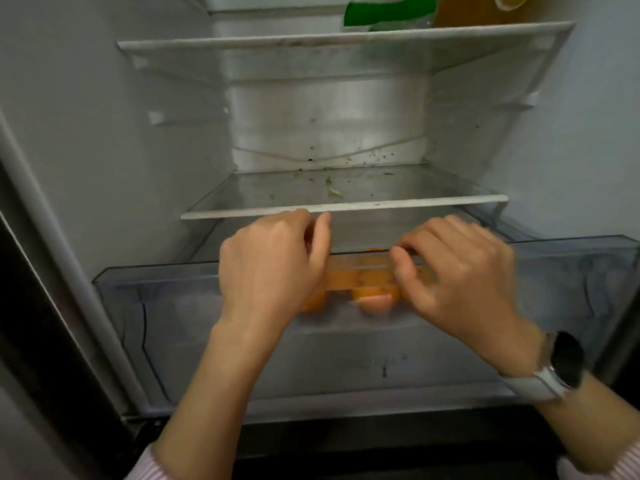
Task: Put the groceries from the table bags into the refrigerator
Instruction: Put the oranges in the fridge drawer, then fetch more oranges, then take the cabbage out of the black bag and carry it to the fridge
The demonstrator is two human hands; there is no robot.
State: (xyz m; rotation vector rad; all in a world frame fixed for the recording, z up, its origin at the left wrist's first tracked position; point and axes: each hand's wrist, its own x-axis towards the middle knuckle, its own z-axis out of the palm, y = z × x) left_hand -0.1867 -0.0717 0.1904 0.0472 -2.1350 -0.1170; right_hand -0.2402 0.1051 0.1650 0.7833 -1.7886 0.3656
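Orange fruit (375,296) already lies in the refrigerator's clear crisper drawer (571,271), both hands, left hand (273,261) and right hand (457,268), curled over its near rim, while the glass shelf (346,206) above awaits remaining groceries.

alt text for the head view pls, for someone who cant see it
Both hands, left and right, grip the front rim of a clear drawer at the bottom of an open fridge, with oranges inside. The glass shelf above holds only crumbs.
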